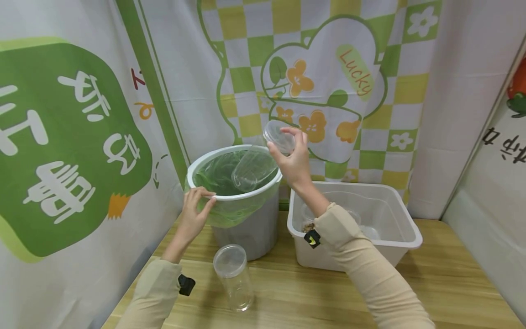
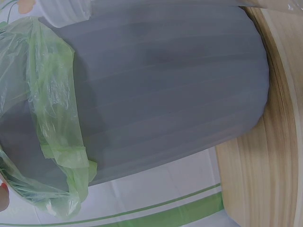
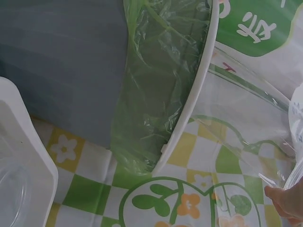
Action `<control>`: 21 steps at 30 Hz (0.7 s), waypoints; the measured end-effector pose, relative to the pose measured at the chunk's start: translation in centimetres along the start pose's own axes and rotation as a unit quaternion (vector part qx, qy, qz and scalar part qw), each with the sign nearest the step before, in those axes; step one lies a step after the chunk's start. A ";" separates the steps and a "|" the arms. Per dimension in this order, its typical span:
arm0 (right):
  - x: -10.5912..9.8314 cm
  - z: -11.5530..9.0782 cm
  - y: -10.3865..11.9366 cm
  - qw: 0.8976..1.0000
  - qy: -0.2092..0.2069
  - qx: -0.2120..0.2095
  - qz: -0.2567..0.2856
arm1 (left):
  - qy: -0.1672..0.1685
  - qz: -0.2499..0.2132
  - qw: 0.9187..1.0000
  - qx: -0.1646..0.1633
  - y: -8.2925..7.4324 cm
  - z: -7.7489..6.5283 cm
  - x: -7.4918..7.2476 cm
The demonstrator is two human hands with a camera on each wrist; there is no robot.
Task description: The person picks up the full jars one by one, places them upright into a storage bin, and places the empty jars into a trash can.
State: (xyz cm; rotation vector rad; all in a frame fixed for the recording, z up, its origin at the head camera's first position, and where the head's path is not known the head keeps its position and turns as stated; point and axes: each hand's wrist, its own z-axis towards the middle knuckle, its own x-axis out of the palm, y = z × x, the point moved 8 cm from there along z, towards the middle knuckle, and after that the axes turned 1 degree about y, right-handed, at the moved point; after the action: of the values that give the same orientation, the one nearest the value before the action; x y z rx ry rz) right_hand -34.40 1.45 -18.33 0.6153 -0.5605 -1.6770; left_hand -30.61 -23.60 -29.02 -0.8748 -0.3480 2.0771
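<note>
My right hand (image 1: 295,164) holds a clear plastic jar (image 1: 251,170) by its lidded end. The jar is tilted, its bottom end pointing down to the left over the mouth of a grey trash bin (image 1: 250,235). In the right wrist view, fingertips grip the jar (image 3: 246,113) near its lid, beside the bin's white rim (image 3: 191,104). A green plastic bag (image 1: 234,214) lines the bin and folds over the outside. At the bin's near left, my left hand (image 1: 192,214) pinches the rim between thumb and fingers. Mostly bag and bin wall (image 2: 170,75) fill the left wrist view.
A second clear lidded jar (image 1: 234,281) stands on the wooden table (image 1: 287,297) in front of the bin. Right of the bin is a white plastic tub (image 1: 394,214) with clear containers and a small brown item inside. Printed cloth walls (image 1: 176,59) close in the back and sides.
</note>
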 end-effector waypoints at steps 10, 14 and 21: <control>2.7 -0.9 -1.8 0.987 0.134 0.053 -0.077 | -0.002 -0.006 1.000 0.008 -0.1 0.0 0.0; 2.5 -1.7 -2.2 0.986 0.141 0.046 -0.077 | -0.001 -0.007 1.000 0.006 -0.2 0.0 0.0; 1.6 -3.2 -2.3 0.989 0.130 0.033 -0.058 | 0.001 -0.005 1.000 0.008 -0.2 0.0 0.0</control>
State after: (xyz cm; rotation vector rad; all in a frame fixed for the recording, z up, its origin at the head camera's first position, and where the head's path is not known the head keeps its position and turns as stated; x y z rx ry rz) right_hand -34.18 0.15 -22.40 0.9142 -0.3993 -1.6570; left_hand -30.51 -23.45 -28.88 -0.8642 -0.3339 2.0674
